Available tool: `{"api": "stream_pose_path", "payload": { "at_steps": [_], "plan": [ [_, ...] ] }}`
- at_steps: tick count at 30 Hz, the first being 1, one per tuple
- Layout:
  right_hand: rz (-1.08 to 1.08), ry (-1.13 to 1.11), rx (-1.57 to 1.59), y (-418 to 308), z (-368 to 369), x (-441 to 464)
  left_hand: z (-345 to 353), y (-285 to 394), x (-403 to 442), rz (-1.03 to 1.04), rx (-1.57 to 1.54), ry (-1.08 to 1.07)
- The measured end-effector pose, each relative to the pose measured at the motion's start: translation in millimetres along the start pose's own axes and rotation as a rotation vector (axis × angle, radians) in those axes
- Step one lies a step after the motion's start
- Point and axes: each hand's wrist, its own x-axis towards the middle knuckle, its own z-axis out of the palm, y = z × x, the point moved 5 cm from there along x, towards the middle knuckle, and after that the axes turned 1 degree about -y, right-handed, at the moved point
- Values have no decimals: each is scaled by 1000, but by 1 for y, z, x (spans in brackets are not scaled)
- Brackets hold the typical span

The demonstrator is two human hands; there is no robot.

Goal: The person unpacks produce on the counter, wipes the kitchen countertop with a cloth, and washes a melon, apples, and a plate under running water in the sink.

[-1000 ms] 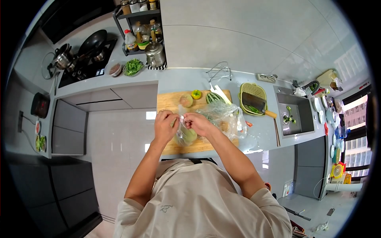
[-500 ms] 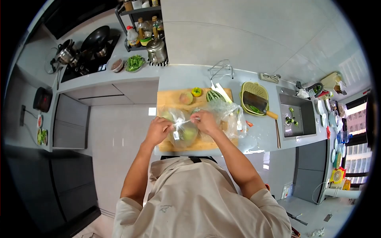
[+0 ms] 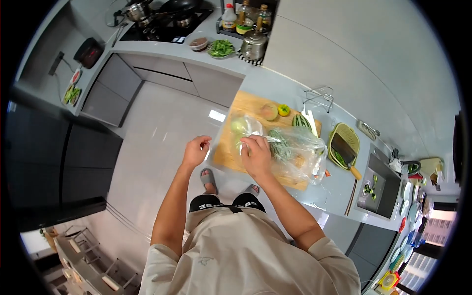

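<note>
Past the left edge of the wooden cutting board (image 3: 227, 156), over the floor, my left hand (image 3: 196, 151) is curled with nothing visible in it. My right hand (image 3: 256, 155) is closed on the gathered top of a clear plastic bag (image 3: 253, 126) holding pale green round fruit (image 3: 239, 126). Right beside it, a larger clear bag (image 3: 314, 152) lies over the board, with a bumpy green vegetable (image 3: 280, 142) and something orange-brown inside. Along the board's far side sit a round greenish-pink fruit (image 3: 269, 111), a yellow-green tomato-like fruit (image 3: 283, 109) and a striped green melon (image 3: 301, 123).
A cleaver (image 3: 343, 149) rests across a yellow-green basket (image 3: 355, 135); chopsticks (image 3: 351, 197) lie near the sink (image 3: 388, 194). A wire rack (image 3: 319, 98) stands behind the board. Leafy greens (image 3: 221, 47) and a kettle (image 3: 254, 45) are by the stove (image 3: 167, 27).
The view has turned left. My left hand has come away from the bag knot and moved left off the board. My right hand stays at the bag.
</note>
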Motion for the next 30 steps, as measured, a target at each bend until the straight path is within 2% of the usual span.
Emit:
{"api": "stream_pose_path", "payload": {
  "at_steps": [4, 6, 8, 15, 19, 24, 27, 30],
  "plan": [
    [-116, -56, 16, -43, 40, -14, -31, -49, -34, -94, -55, 40],
    [-103, -57, 13, -57, 60, -21, -45, -64, -43, -98, -49, 21],
    [-27, -141, 40, -68, 77, -32, -52, -76, -47, -117, -100, 6],
    [102, -5, -100, -95, 107, -70, -68, -89, -38, -42, -138, -179],
    [310, 156, -50, -80, 83, -96, -68, -75, -37, 58, -125, -276],
    [466, 346, -82, -50, 19, -127, -45, -18, -26, 192, -129, -388],
    [559, 366, -88, -50, 0, -128, -29, -4, -24, 222, -148, -367],
    [468, 246, 14, -52, 26, -113, -22, -37, -23, 230, -246, -301]
  ]
}}
